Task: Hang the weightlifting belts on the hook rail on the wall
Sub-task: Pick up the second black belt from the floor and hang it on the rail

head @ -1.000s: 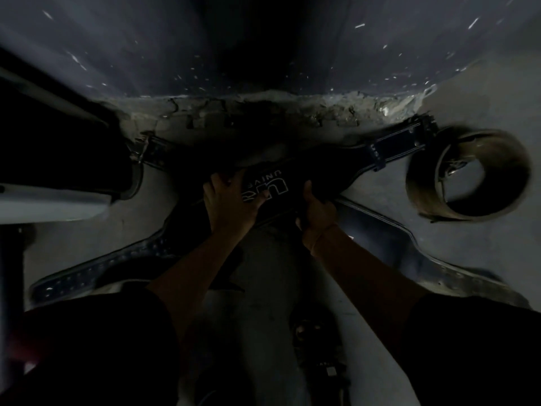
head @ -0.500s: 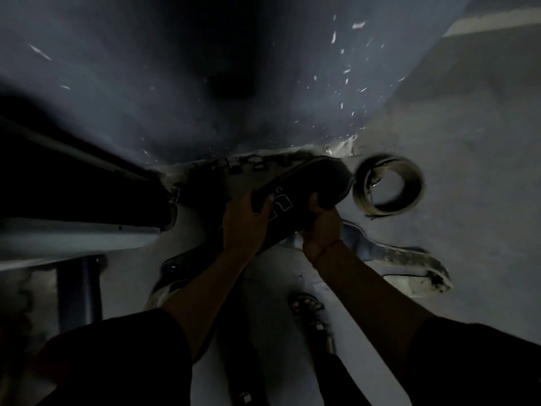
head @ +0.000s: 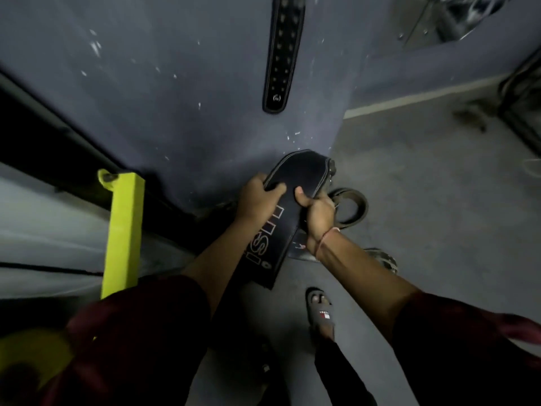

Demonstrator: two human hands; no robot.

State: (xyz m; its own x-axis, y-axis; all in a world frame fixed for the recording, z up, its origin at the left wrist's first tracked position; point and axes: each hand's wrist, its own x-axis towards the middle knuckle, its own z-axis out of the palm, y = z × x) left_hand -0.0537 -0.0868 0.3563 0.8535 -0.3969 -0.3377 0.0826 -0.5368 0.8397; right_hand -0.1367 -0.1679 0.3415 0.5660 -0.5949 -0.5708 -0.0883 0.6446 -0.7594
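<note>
Dim gym corner: a grey concrete floor (head: 424, 200) meets a blue-grey wall (head: 175, 98), seen from above. Nearest, a foot in a dark sandal (head: 320, 313) stands on the floor.

Ahead of it, both hands hold a wide black belt with white lettering (head: 265, 256). It is folded over at its top and raised off the floor, close to the wall. The left hand (head: 257, 197) grips the belt's left edge with its fingers curled over it. The right hand (head: 317, 212) grips the right edge, thumb on the belt's face.

The step in hand looks like bringing this belt up to be hung. Next it probably needs lifting much higher, so that a hole or the buckle catches a hook. The hook rail is out of view above.

Just right of the hands, a rolled belt (head: 362, 208) lies in a ring on the floor, not yet hung. At the left, a bright yellow post (head: 123, 230) stands near the wall. Farther up, another black belt (head: 282, 54) already hangs flat against the wall, so the held one likely needs a free hook beside it.
</note>
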